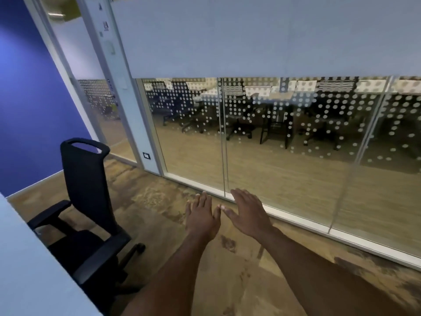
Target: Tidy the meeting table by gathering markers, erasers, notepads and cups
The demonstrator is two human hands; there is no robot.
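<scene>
Left hand (201, 216) and right hand (247, 214) outstretched over carpet, each grip flat open, empty, thumbs nearly touching, desk (27, 265) corner cropped at left, black chair (86, 201) beside it

Chair (91, 215) right of table (27, 270) (glass wall (284, 137) beyond, behind both)

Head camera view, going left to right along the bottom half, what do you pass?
White table edge → black office chair → left hand → right hand → glass partition wall. Both hands are empty, palms down, fingers spread.
</scene>
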